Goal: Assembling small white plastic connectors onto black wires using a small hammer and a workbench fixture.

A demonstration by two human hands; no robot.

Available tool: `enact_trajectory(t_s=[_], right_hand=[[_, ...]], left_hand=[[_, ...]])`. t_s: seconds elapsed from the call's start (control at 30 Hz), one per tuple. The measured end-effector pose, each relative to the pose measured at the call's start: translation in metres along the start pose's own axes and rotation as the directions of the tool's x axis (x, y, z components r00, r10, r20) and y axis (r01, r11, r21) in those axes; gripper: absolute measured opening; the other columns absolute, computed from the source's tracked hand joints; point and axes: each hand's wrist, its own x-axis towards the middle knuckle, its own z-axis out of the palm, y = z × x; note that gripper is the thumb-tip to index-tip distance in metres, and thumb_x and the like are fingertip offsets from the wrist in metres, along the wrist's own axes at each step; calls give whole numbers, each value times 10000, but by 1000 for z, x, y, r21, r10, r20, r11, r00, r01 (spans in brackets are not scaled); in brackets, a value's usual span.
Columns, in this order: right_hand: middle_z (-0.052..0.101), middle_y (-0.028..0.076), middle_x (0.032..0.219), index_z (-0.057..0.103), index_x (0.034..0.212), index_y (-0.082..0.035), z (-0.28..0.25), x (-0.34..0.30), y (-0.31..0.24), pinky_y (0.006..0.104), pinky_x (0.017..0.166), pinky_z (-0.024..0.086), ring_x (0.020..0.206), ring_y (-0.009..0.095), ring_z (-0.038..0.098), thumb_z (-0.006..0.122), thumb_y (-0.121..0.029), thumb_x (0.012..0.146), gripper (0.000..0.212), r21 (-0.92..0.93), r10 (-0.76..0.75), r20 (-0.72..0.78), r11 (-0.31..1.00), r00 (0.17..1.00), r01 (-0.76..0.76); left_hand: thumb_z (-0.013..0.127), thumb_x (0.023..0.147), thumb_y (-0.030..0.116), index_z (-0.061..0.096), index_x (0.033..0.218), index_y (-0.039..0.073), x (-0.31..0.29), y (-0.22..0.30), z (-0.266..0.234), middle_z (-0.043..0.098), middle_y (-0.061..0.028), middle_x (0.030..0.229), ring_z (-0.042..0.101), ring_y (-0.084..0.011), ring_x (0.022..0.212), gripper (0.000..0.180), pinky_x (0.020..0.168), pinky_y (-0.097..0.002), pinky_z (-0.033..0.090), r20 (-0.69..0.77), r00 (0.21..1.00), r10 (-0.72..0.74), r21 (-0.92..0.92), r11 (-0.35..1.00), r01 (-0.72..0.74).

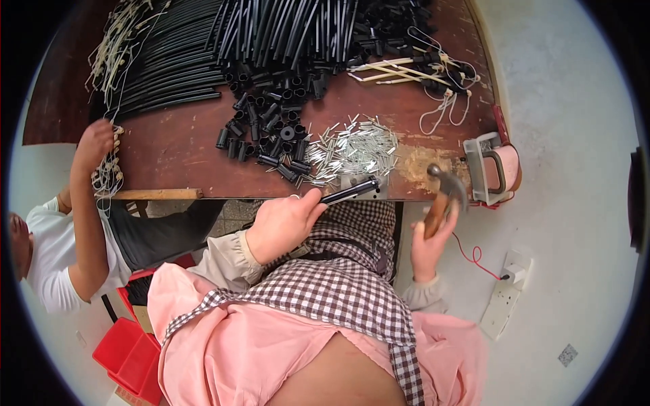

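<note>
Gripped in my left hand (pixel 279 229) is a slim black tube (pixel 347 193) with a wider black fitting at its far end. That end lies over a small metal plate (pixel 380 191) at the table's near edge. My right hand (pixel 429 252) is closed round the wooden handle of a hammer (pixel 443 189). The hammer head is raised, to the right of the tube and apart from it. Just beyond the tube lies a heap of short silvery pins (pixel 355 147). Black plastic fittings (pixel 271 128) are piled to its left.
Long black tubes (pixel 169 68) cover the far left of the brown table (pixel 169 159). White cords with pale rods (pixel 399 71) lie far right. A clear plastic box (pixel 482 169) sits at the right edge. At left, a co-worker's hand (pixel 98 139) touches tangled cords (pixel 108 172).
</note>
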Motion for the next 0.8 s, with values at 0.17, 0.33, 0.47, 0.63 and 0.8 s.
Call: enact_trajectory(t_s=[0.17, 0.33, 0.47, 0.63, 0.8], right_hand=[[564, 143, 956, 387, 1235, -33, -34, -21, -56, 252, 450, 424, 548, 162, 547, 515, -145, 897, 378, 188, 223, 486, 918, 845, -350], [570, 59, 741, 403, 1228, -11, -26, 6, -69, 228, 424, 401, 491, 107, 515, 512, -240, 929, 392, -257, -78, 608, 922, 790, 289], [562, 69, 706, 403, 1221, 13, -35, 28, -73, 266, 405, 414, 441, 158, 498, 502, -269, 934, 415, -230, 263, 579, 961, 772, -155], [529, 88, 763, 492, 1099, -28, -41, 58, -45, 355, 450, 429, 486, 200, 509, 567, -257, 878, 327, 84, 583, 521, 691, 623, -718], [518, 104, 759, 487, 1137, -51, 19, 55, -98, 409, 671, 513, 611, 214, 549, 562, -143, 822, 337, 228, -379, 780, 913, 498, 338]], left_hand=[[528, 901, 268, 481, 851, 94, 3, -7, 4, 555, -118, 553, 568, -329, 509, 188, 437, -437, 428, -67, 994, 88, 100, 992, -81], [532, 899, 280, 478, 854, 91, 4, 2, -7, 550, -118, 549, 566, -320, 502, 202, 427, -431, 424, -84, 988, 131, 160, 980, -117], [542, 894, 284, 485, 875, 88, 11, -3, -7, 553, -126, 552, 569, -314, 504, 205, 429, -418, 430, -87, 988, 130, 162, 980, -114], [567, 882, 262, 520, 1035, 85, 2, -11, -19, 594, -144, 636, 614, -271, 569, 238, 491, -359, 479, 216, 968, 128, -321, 946, -54], [539, 872, 159, 524, 1160, 43, -9, 10, -30, 634, -90, 816, 634, -142, 713, 312, 570, -290, 493, 535, 829, 160, -815, 354, 458]])
